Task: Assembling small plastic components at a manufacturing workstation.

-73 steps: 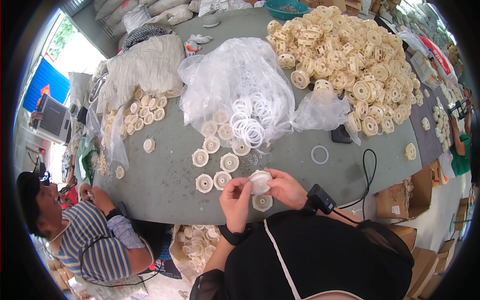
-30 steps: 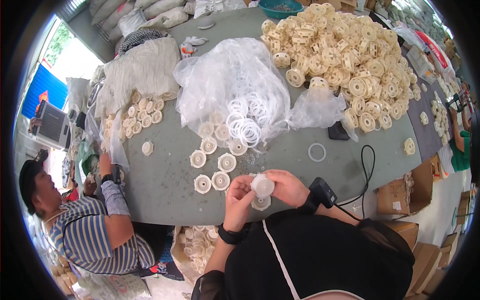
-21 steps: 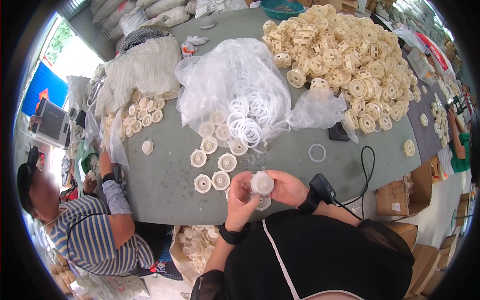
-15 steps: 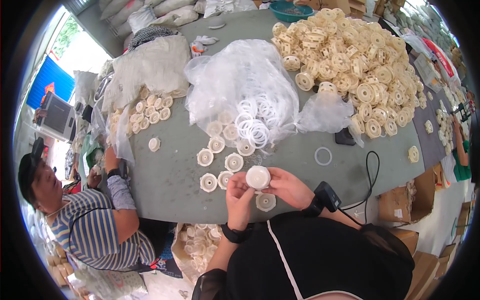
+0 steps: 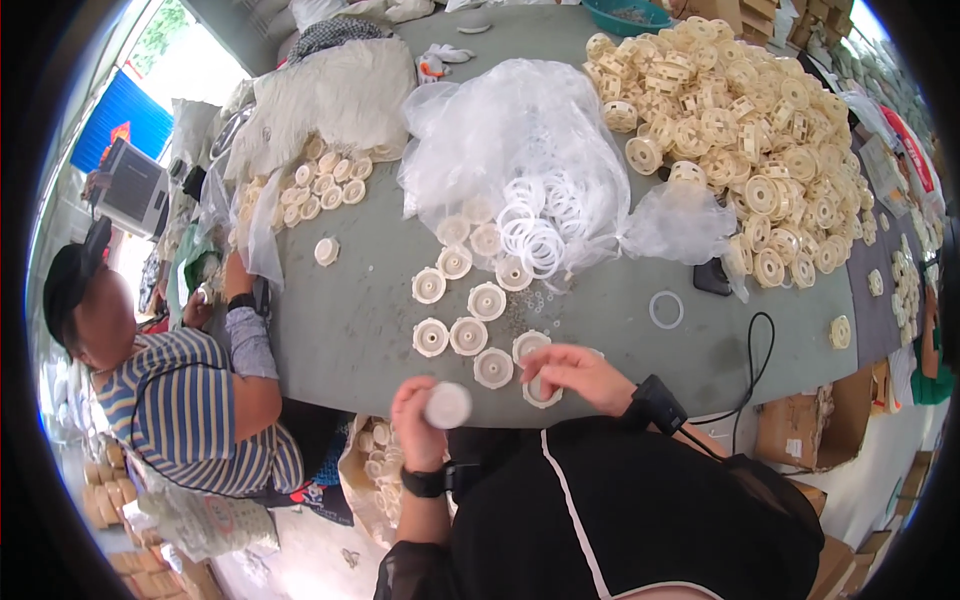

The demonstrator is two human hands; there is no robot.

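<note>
My left hand (image 5: 421,440) grips a round white plastic cap (image 5: 449,405), its smooth face up, just off the table's near edge. Over the table, my right hand (image 5: 588,377) is open, thumb and fingers apart. Its fingertips are beside a cream ridged cap (image 5: 541,392) that it partly covers; whether they touch is unclear. More such caps, hollow side up, lie left of that hand, among them one ridged cap (image 5: 493,368) and another cap (image 5: 486,300) farther back. Tiny clear rings (image 5: 540,303) are scattered behind them.
A clear plastic bag (image 5: 510,120) spills white rings (image 5: 542,248) at mid-table. Cream wheel-like parts (image 5: 740,130) are heaped at far right. One flat ring (image 5: 666,310) lies near a black cable (image 5: 765,350). A co-worker (image 5: 180,400) sits at left. Below the table edge stands a sack of caps (image 5: 375,450).
My hands have parted. The left one has carried the white cap left and toward me, off the table edge; the right one has let go and reaches over the ridged caps. The view has shifted slightly.
</note>
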